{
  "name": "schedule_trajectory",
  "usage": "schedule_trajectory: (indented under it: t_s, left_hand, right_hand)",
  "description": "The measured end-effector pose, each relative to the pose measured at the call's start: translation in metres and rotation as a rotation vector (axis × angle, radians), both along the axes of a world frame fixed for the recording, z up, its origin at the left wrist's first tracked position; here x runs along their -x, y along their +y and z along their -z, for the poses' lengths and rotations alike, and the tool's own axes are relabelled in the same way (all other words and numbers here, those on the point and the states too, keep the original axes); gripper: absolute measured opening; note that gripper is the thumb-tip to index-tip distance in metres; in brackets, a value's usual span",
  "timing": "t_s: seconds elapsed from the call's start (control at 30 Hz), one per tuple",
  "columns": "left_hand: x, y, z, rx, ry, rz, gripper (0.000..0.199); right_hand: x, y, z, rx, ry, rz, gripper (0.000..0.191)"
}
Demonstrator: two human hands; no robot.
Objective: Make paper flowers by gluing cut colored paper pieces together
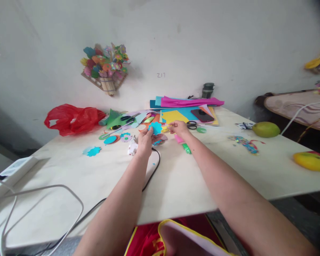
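My left hand (144, 141) pinches a blue scalloped paper cutout (156, 128) upright between thumb and fingers. To its right, my right hand (179, 128) has its fingertips closed at a small yellow piece (165, 129); what exactly that piece is I cannot make out. Below the right hand lie a pink packet (179, 139) and a green one (186, 148). Black-handled scissors (192, 125) rest just beyond it. Beside the left hand are a white spotted object (132, 147), a flower-shaped cutout (126, 137) and blue paper circles (110, 140).
Coloured paper sheets (176, 116) and a phone (202, 115) lie at the back, near a dark cup (208, 90). A red plastic bag (72, 119) sits back left. A black cable (157, 167) runs under my left arm. A power strip (13, 174) and mangoes (266, 129) flank the table.
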State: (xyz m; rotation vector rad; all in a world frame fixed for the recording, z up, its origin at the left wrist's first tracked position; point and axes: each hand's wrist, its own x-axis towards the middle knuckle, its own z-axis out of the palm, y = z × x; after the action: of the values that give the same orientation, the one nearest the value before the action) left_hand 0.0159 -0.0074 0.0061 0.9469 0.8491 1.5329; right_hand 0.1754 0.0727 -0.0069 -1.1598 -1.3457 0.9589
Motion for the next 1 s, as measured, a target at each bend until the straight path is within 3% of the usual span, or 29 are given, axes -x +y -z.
schedule_trajectory:
  t_s: [0.23,0.47,0.67,0.8,1.0]
  left_hand:
    - [0.0,0.0,0.0,-0.004,0.002,-0.002,0.027]
    - [-0.004,0.0,-0.001,0.008,-0.049,0.017,0.023]
    - [-0.022,0.004,0.002,0.142,-0.124,0.088,0.022]
    - [-0.038,0.008,-0.001,0.166,-0.098,0.145,0.023]
    - [-0.054,0.018,-0.001,0.239,-0.051,0.077,0.019]
  right_hand:
    - [0.001,-0.002,0.001,-0.021,-0.052,0.056,0.01]
    - [0.004,-0.006,-0.001,0.018,-0.011,0.003,0.013]
    - [0.005,-0.007,-0.002,0.022,0.011,-0.034,0.01]
    - [0.003,-0.002,0.001,-0.033,-0.19,0.038,0.01]
    - [-0.004,-0.004,-0.002,-0.127,-0.673,0.219,0.01]
